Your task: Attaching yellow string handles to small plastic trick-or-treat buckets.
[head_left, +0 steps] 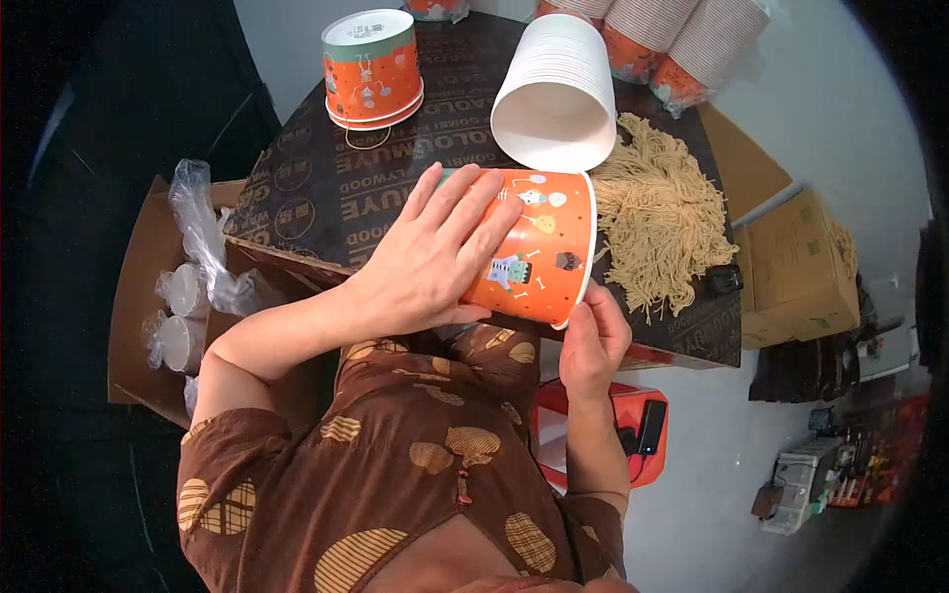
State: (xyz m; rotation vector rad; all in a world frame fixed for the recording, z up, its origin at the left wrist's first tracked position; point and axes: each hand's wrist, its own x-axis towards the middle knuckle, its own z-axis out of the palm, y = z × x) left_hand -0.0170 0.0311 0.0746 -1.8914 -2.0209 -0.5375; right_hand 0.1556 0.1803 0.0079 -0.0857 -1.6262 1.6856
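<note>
An orange paper bucket [539, 237] with printed cartoon figures and a white rim lies on its side at the table's near edge. My left hand [430, 247] is laid over its side with long fingers, the thumb lower down, steadying it. My right hand [596, 341] grips the white rim at the bucket's lower right, thumb in front; its other fingertips are partly hidden. Just beyond stands a tilted stack of white paper buckets [556, 99], its open mouth toward me. Beside it spreads a pile of beige cords [657, 212].
At the back left, another orange bucket [371, 74] sits upside down on the dark table [297, 188], a cord loop under its rim. Stacked wrapped buckets [707, 49] stand back right. Cardboard boxes [138, 296] [796, 267] flank the table. Below is a red stool [647, 410].
</note>
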